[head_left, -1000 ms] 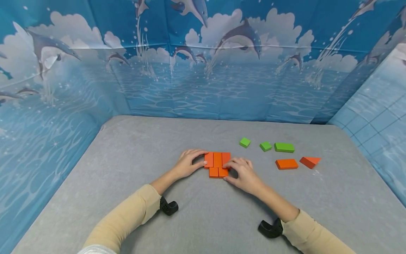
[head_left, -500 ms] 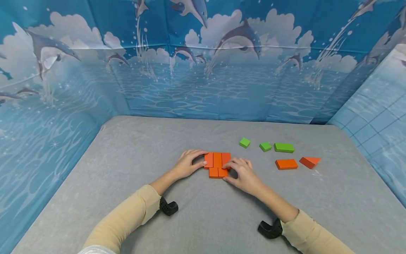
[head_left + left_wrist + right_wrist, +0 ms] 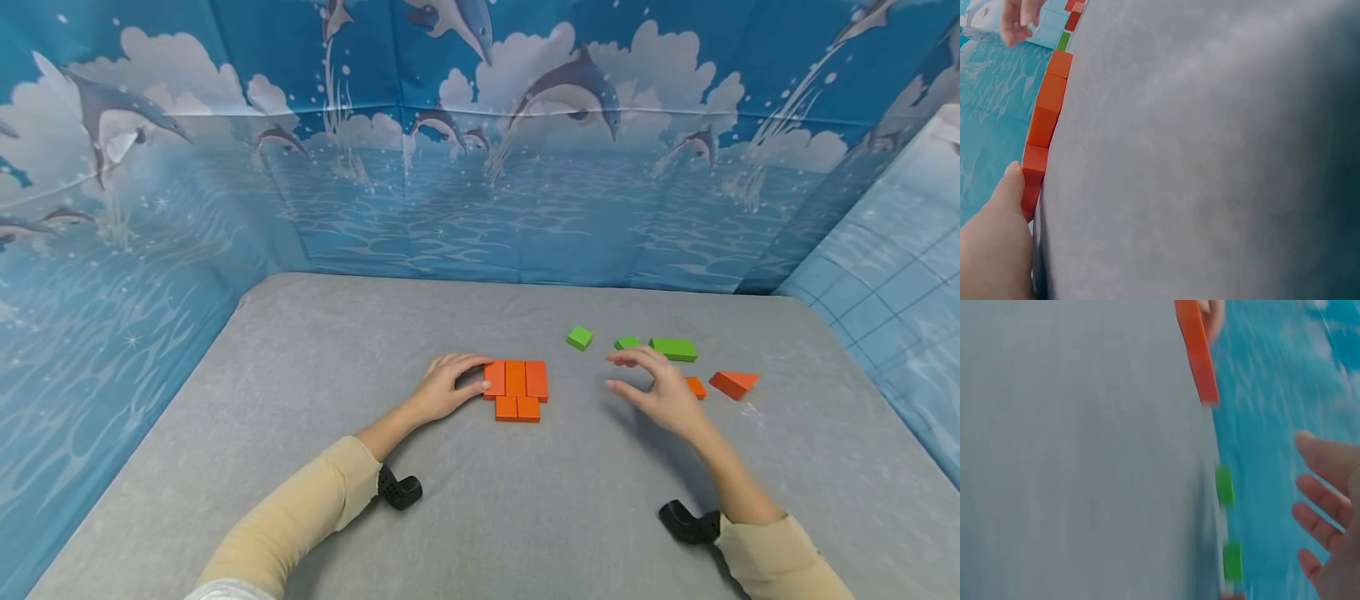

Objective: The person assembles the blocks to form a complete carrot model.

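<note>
Several orange blocks (image 3: pixel 515 377) lie fitted together on the grey tabletop, three upright side by side and two shorter ones below them. My left hand (image 3: pixel 442 390) rests at the left side of this group, fingertips and thumb touching the leftmost block (image 3: pixel 1034 181). In the left wrist view its thumb (image 3: pixel 1010 187) lies along that block. My right hand (image 3: pixel 663 396) is above the table to the right, thumb and fingers apart with nothing between them. It partly covers a loose orange rectangular block (image 3: pixel 697 387) and a small green block (image 3: pixel 626 342).
Another small green block (image 3: pixel 580 337) lies behind the group, to its right. A longer green block (image 3: pixel 673 349) and an orange triangular block (image 3: pixel 734 383) lie farther right. Blue dolphin-print cloth (image 3: pixel 465 208) hangs behind and beside the grey table (image 3: pixel 337 333).
My right hand has let go of the lower right of the orange group and moved right, toward the loose blocks, its fingers spreading. My left hand and the group stay in place.
</note>
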Motion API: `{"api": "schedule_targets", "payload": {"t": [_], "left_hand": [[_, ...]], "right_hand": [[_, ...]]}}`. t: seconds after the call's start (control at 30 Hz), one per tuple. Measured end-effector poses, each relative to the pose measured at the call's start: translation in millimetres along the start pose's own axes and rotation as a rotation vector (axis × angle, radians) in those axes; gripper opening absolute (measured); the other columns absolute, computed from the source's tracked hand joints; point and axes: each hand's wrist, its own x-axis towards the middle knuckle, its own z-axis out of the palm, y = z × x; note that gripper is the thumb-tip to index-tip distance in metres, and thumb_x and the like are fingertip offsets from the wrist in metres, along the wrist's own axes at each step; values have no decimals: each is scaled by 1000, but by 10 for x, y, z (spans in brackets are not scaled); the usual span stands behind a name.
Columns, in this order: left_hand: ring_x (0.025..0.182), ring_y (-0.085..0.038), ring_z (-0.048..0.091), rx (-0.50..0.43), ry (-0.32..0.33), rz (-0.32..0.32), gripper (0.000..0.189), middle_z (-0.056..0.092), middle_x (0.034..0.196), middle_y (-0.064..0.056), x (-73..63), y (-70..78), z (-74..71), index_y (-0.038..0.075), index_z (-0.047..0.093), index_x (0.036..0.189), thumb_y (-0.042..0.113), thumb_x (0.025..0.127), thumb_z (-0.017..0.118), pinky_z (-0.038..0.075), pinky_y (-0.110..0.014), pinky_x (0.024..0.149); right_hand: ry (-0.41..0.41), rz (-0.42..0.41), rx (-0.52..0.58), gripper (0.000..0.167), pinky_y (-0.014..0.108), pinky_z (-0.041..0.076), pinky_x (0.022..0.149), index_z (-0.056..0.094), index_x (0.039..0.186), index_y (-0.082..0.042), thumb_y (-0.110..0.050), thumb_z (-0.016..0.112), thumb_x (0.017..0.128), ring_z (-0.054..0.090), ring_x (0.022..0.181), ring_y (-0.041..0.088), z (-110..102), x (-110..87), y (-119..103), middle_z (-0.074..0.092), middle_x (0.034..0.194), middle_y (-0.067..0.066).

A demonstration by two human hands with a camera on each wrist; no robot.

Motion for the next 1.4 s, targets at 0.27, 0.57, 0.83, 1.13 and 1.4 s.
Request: {"api": "schedule_targets", "payload": {"t": [0.27,0.57,0.83,1.13,1.4], "left_hand": [[123,-23,42,1,-1,3,43,53,129,-3,-2,-8,-2,16,54,128,32,89,60,19,-50,105],[123,-20,41,8,-6,-13,42,53,129,0,5,-23,8,19,54,128,34,89,58,20,-46,105],[124,-20,40,13,-18,-25,43,52,130,0,7,-8,1,19,53,129,35,90,58,20,-45,106],[123,-21,41,8,-8,-11,42,53,129,-1,3,-18,5,18,54,128,34,89,58,21,-46,105],[123,-21,41,12,-9,-16,43,53,129,0,4,-16,4,18,54,129,34,89,58,20,-46,105]], "right_hand": [[-61,94,-7,41,22,36,78,58,117,-1,-9,71,80,45,98,14,-416,-207,399,55,113,12],[-89,113,-76,35,29,33,81,60,112,1,-9,71,79,44,97,14,-614,-342,690,55,112,16],[-110,87,-114,38,54,30,80,61,110,1,-8,74,76,40,101,20,-674,-371,793,56,112,22],[-143,56,-173,36,55,28,80,64,105,0,-6,76,73,43,97,35,-679,-357,837,56,110,25],[-152,77,-220,30,58,24,79,65,101,-1,-6,75,73,42,99,40,-668,-351,846,58,106,25]]}}
